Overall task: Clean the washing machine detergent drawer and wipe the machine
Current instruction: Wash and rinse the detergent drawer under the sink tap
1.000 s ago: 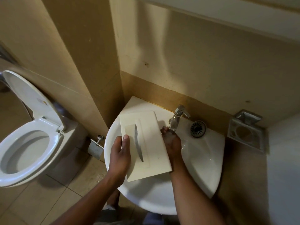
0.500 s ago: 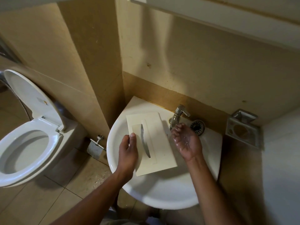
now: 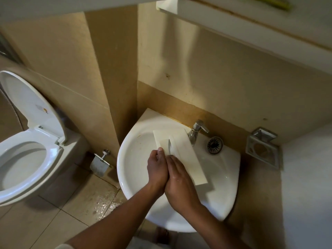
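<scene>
A cream rectangular detergent drawer panel (image 3: 181, 150) with a grey handle slot lies tilted over the white corner sink (image 3: 136, 164), its far end near the chrome tap (image 3: 196, 131). My left hand (image 3: 157, 168) grips the panel's left edge, thumb on top. My wet right hand (image 3: 177, 175) lies flat on the panel's face beside the left hand, fingers straight. The panel's near left part is hidden under both hands.
A drain strainer (image 3: 214, 145) sits on the sink's back ledge. A metal soap holder (image 3: 263, 148) hangs on the right wall. An open toilet (image 3: 27, 155) stands at left, a paper holder (image 3: 100, 163) beside it. Water wets the floor tiles (image 3: 104, 203).
My right hand came back from under the tap and now lies flat on the panel next to my left hand. The panel turned more diagonal over the basin.
</scene>
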`<state>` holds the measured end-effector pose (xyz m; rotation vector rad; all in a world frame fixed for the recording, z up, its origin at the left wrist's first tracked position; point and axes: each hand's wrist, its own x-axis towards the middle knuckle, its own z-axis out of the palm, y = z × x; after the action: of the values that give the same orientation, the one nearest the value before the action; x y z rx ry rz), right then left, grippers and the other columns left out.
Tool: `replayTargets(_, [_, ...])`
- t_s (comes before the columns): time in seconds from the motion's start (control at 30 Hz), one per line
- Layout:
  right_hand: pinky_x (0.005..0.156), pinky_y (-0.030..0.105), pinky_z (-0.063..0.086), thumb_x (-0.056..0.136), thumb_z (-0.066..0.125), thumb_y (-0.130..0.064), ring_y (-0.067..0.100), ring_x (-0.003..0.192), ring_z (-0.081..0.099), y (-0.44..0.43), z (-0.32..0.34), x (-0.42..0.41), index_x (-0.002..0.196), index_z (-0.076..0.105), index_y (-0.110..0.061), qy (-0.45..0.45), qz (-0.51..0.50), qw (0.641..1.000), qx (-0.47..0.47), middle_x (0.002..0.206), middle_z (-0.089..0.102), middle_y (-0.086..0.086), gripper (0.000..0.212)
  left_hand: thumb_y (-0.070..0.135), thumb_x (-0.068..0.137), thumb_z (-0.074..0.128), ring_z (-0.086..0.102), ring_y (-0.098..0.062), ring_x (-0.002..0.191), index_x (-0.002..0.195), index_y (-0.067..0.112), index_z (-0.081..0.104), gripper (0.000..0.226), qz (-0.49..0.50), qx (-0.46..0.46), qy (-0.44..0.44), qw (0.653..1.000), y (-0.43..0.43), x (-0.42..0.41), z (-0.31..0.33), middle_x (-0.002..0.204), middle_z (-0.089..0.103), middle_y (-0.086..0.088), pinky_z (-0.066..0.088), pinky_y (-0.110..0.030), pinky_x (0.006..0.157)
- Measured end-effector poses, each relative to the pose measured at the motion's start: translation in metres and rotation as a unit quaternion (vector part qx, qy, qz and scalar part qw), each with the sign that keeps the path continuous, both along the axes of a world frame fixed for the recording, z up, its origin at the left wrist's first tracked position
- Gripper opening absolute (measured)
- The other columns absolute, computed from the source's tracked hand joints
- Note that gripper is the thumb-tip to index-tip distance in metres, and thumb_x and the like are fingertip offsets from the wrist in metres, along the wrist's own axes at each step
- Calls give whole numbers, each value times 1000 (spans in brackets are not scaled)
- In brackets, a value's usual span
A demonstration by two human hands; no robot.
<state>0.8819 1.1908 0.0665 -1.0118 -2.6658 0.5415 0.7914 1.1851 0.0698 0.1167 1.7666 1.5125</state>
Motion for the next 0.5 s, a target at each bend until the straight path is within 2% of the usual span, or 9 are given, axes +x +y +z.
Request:
replayTargets(0.1, [122,31,7,94,53,-13,18,150,20,21,20,-22,153,27,-13,-75,41,996,-35,158,32,4,66,33,107,36,69,-26,94,97,14,66,38,10,-1,-6,1000,3,-12,2,94,72,-9,56,-49,90])
replayTargets(0.17, [123,40,-2,101,41,-21,14,152,8,44,27,-34,155,21,-20,-140,69,988,-16,162,23,-3,57,31,106,37,70,-24,93,97,15,68,37,0,-3,-8,1000,0,-20,5,94,74,-8,56,-48,89])
replayTargets(0.23, [122,42,0,106,27,-25,14,152,5,68,29,-49,155,22,-23,-165,81,982,-46,163,19,-4,49,31,105,37,70,-22,93,98,18,70,36,-30,-1,6,1000,-4,-22,8,94,75,-5,57,-46,88])
replayTargets(0.33, [121,44,7,105,24,-33,16,151,9,96,20,-65,155,24,-27,-178,92,978,-52,163,20,-2,50,33,106,37,68,-18,94,108,20,69,34,-44,-6,18,999,-8,-17,13,103,73,-2,55,-42,89])
replayTargets(0.43, [121,46,11,99,17,-50,17,151,12,111,19,-72,155,21,-27,-184,86,979,-34,163,21,-1,61,35,107,37,58,-8,90,125,20,62,34,-35,-26,43,998,-7,-18,21,116,64,3,47,-35,92])
replayTargets(0.5, [121,47,13,96,14,-54,18,151,11,113,23,-73,156,17,-26,-173,68,982,-30,164,19,0,66,34,107,38,54,-4,86,129,21,60,34,-33,-30,68,997,-5,-18,27,113,59,7,42,-34,92])
